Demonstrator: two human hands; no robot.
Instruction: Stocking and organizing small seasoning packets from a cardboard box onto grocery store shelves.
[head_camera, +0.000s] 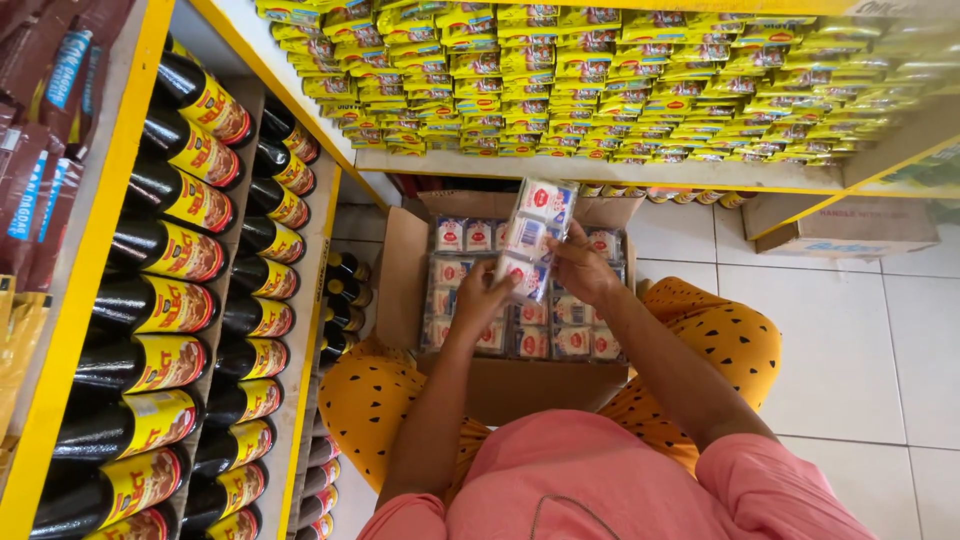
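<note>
A: We have the bundle of white packets (530, 235) lifted out over the open cardboard box (520, 385), up at about twelve o'clock from our lap. Our left hand (482, 300) is curled under its lower end, fingers pinching the clear wrap, and our right hand (580, 268) is closed round its right side at about three o'clock of the bundle.

B: Then the top end is what we should worry about. It stands free above both our hands, tilted toward one o'clock, so the bundle could fold or swing there if our grip on the wrap slides.

A: Agreed. The wrap looks slick, and we are holding film, not the packets themselves. If it tears, we judge the small packets would spill back into the box, onto the rows of packets (470, 270) packed below.

B: That would be the mild case. The box sits between our knees in the yellow trousers (730, 345), and its flaps stand open, so a packet falling toward four o'clock could land on the white floor tiles (850, 360).

A: At nine o'clock we also have the dark sauce bottles (190, 250) lying in the yellow shelf (90, 250). Our left elbow is near them; a wide swing could knock one loose.

B: The shelf of yellow packets (600, 80) at twelve o'clock is close overhead too, so we could bump it.
</note>
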